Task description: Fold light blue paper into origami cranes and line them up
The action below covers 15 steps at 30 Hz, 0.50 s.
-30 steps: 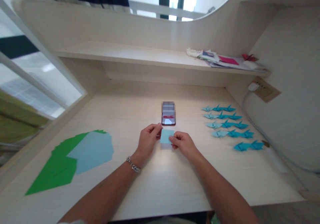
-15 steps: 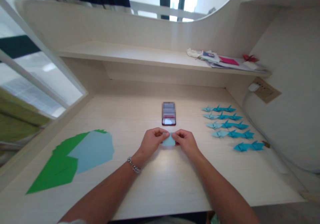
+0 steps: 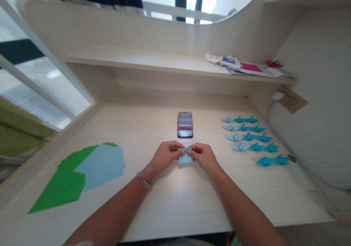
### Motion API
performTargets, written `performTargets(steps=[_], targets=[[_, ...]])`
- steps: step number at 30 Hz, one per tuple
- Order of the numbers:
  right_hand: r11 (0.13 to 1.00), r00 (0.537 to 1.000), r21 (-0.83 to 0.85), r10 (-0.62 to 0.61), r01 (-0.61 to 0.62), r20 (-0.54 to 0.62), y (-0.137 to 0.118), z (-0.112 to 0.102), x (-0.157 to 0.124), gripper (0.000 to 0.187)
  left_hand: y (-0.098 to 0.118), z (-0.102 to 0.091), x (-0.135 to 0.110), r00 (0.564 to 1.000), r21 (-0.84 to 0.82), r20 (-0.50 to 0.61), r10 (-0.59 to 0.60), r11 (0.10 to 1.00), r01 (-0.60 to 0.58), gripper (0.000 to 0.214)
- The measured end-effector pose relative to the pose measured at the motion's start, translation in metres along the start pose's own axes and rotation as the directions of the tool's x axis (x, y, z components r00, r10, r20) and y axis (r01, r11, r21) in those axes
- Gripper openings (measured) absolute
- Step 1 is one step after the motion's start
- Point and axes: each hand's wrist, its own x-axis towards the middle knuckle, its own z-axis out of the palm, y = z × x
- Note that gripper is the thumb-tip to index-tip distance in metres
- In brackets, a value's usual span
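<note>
A small light blue paper piece (image 3: pixel 185 158) is pinched between both hands just above the pale wooden desk (image 3: pixel 175 205). My left hand (image 3: pixel 163 155) grips its left top corner with thumb and fingers closed. My right hand (image 3: pixel 204 156) grips the right top corner the same way. The two thumbs nearly meet over the paper's upper edge. A phone (image 3: pixel 185 124) with a lit screen lies flat just beyond the hands.
Rows of folded blue paper cranes (image 3: pixel 253 139) lie to the right. A spread of green and light blue paper sheets (image 3: pixel 82 171) lies at the left. A shelf above holds papers (image 3: pixel 246 67). A wall socket (image 3: pixel 290 99) with a white cable is on the right wall.
The hands have drawn together over the light blue paper. It showed as a flat square a second ago; its top is folded down and it looks smaller.
</note>
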Motion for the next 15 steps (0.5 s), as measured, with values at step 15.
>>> performTargets(steps=[15], targets=[[0.992, 0.998, 0.11, 0.059, -0.056, -0.025, -0.006, 0.002, -0.004, 0.024, 0.005, -0.015, -0.003, 0.993, -0.156, 0.114, -0.031, 0.987, 0.049, 0.018]])
